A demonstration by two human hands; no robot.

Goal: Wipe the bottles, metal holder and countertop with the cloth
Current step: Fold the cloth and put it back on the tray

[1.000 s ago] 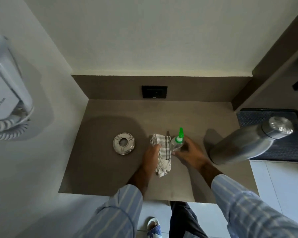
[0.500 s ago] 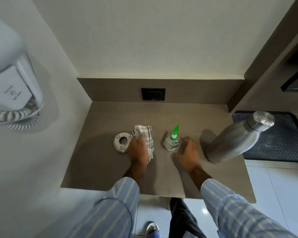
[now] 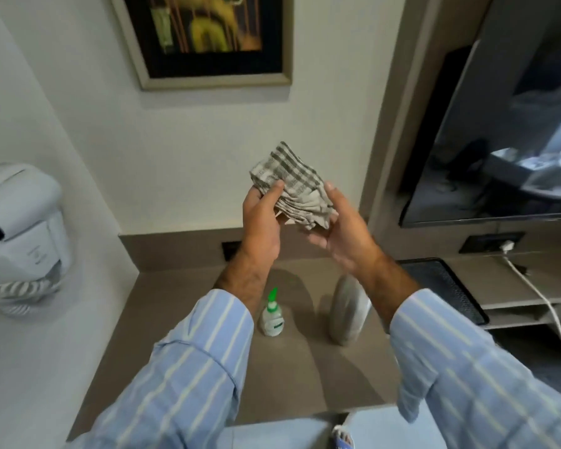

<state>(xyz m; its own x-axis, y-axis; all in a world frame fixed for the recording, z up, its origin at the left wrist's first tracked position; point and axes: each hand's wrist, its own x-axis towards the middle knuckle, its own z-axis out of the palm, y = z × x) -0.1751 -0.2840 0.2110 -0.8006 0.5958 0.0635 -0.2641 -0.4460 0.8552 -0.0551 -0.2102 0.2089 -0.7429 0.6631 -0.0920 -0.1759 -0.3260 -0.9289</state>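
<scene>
Both my hands are raised in front of the wall, well above the countertop point(image 3: 182, 319). The grey checked cloth point(image 3: 292, 186) is bunched between them. My left hand point(image 3: 261, 218) pinches its left side with thumb and fingers. My right hand point(image 3: 340, 231) cups it from below and the right, fingers partly spread. Down on the brown countertop stands a small clear bottle with a green nozzle point(image 3: 272, 314). To its right stands the steel bottle point(image 3: 347, 311), its top hidden behind my right forearm. The round metal holder is hidden from view.
A white wall-mounted hair dryer point(image 3: 20, 234) hangs at the left. A framed picture point(image 3: 208, 37) is on the wall above. At the right are a dark screen point(image 3: 499, 131), a black mat point(image 3: 447, 286) on a shelf, and a white cable point(image 3: 544, 306).
Both hands have lifted from the countertop and now hold the cloth up between them. The view has tilted upward. The small bottle stands free and the metal holder has gone out of sight.
</scene>
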